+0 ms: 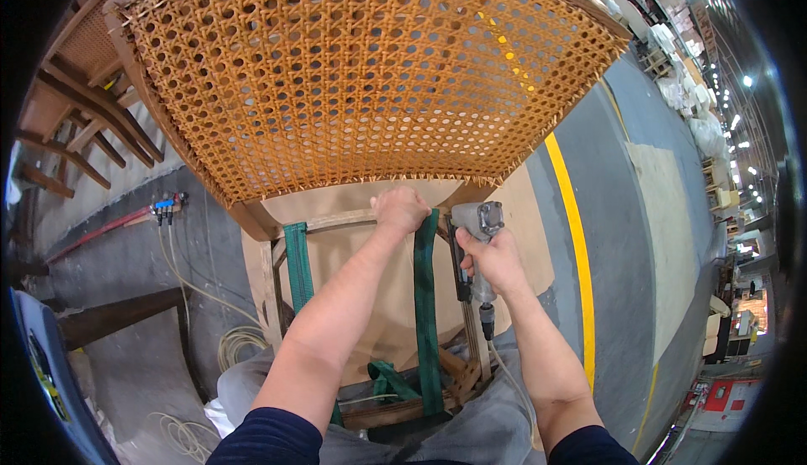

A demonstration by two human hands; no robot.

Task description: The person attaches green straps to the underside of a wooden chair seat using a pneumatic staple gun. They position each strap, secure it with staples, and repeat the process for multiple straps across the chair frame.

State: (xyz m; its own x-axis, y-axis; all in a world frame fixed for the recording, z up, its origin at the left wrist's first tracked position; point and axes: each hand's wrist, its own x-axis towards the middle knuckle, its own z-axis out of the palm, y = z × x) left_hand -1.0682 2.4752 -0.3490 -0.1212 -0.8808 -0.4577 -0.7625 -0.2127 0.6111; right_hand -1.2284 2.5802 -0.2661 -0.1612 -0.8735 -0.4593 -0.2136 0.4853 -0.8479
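A wooden chair frame with a woven cane backrest (361, 78) stands in front of me. Two green webbing straps, a left strap (298, 267) and a right strap (426, 314), run across its seat frame. My left hand (401, 210) is closed on the upper end of the right strap at the far seat rail (340, 218); its fingertips are hidden. In my right hand (496, 261) is a grey pneumatic staple gun (477, 219), upright beside the right end of that rail. An air hose (508, 368) hangs from its handle.
Brown wooden chairs (92, 120) stand at the far left. A blue air fitting (166, 206) with a red hose lies on the floor, near coiled pale hose (239, 347). Loose green webbing (388, 381) hangs at the near rail. A yellow floor line (576, 255) runs along the right.
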